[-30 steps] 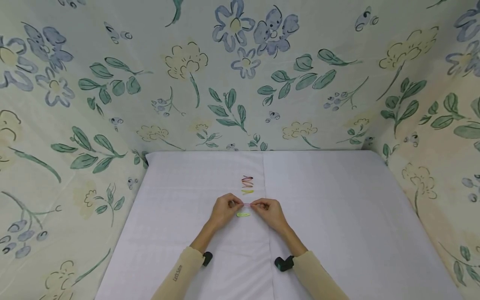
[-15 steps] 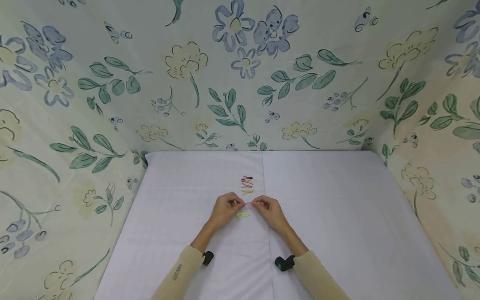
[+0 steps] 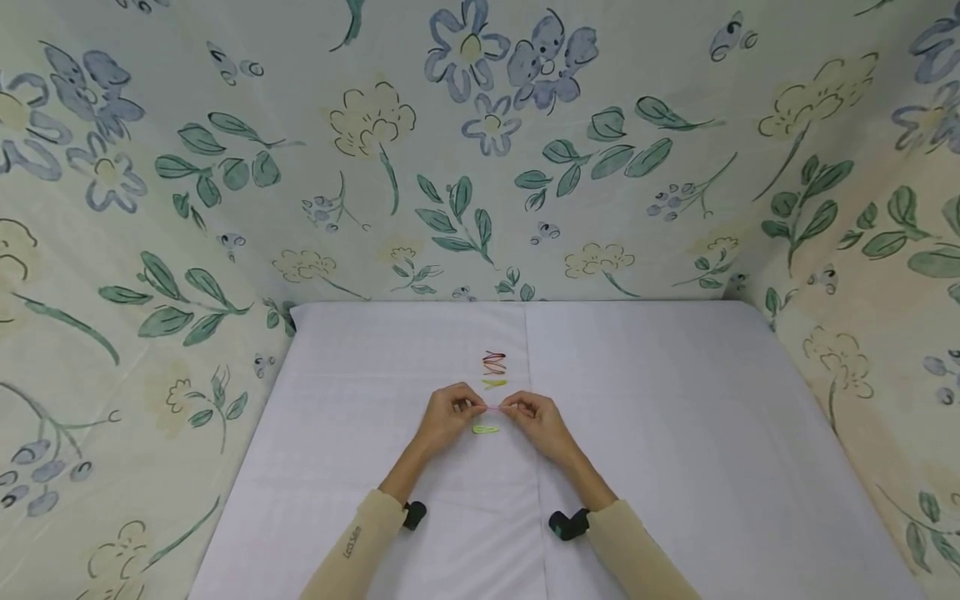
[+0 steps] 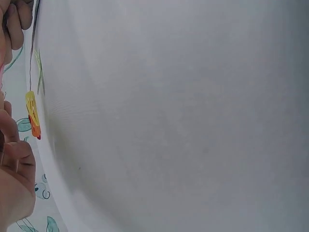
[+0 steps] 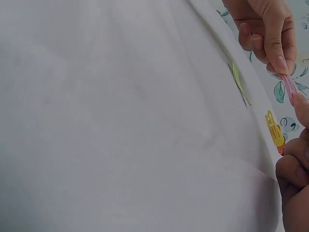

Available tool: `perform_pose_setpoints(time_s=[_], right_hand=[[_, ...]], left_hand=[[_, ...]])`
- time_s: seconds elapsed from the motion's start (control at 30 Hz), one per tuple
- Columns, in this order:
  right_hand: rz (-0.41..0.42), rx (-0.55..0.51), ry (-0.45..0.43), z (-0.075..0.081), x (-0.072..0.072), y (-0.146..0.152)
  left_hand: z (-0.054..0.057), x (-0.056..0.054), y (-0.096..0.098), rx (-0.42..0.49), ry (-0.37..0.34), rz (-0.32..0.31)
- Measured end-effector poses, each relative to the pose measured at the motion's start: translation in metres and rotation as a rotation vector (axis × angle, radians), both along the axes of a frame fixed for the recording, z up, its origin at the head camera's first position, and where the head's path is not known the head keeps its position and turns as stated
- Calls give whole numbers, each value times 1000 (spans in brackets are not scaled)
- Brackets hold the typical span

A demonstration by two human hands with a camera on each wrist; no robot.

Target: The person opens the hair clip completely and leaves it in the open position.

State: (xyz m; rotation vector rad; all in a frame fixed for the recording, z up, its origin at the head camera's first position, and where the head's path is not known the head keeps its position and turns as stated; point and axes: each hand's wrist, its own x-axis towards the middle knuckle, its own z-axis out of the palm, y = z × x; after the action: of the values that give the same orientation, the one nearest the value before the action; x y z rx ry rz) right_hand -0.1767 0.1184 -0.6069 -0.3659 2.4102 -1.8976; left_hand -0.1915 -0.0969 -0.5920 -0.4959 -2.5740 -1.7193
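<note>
Both hands meet above the white cloth in the head view. My left hand (image 3: 448, 419) pinches one end of a pink snap hair clip (image 5: 290, 89) between thumb and fingers. At its other end, my right hand (image 3: 537, 423) pinches the same clip, so it spans the small gap between the fingertips. A green snap hair clip (image 3: 486, 430) lies on the cloth just nearer than the hands. Beyond them is a yellow snap hair clip (image 3: 495, 384), with orange (image 3: 494, 367) and dark red clips (image 3: 495, 356) farther off in a column.
A white cloth (image 3: 660, 433) covers the table, with a seam running front to back near the middle. Floral fabric (image 3: 480, 192) hangs behind and at both sides. Dark wrist cameras sit by the left cuff (image 3: 415, 515) and right cuff (image 3: 568, 525).
Both hands stay on the pink hair clip and shift only slightly. The clip's tilt alters a little between them. The clips on the cloth have not moved.
</note>
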Motion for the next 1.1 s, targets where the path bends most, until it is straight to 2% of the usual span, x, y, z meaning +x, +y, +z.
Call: perform_pose_setpoints(time_s=[0.27,0.63,0.87,1.1], right_hand=[[-11,-46,11,-7,-1,1],[-39,-44,10,-13,-2,-1],[-46,-43,18,20,10,-5],[-60,-34,33,22,13,-6]], left_hand=[[0,-1,-1,4,-12,-10],[-3,-3,-4,-23,3,27],[-4,-4,-4,-29,-24,52],[-2,-2,-4,-37,-10,50]])
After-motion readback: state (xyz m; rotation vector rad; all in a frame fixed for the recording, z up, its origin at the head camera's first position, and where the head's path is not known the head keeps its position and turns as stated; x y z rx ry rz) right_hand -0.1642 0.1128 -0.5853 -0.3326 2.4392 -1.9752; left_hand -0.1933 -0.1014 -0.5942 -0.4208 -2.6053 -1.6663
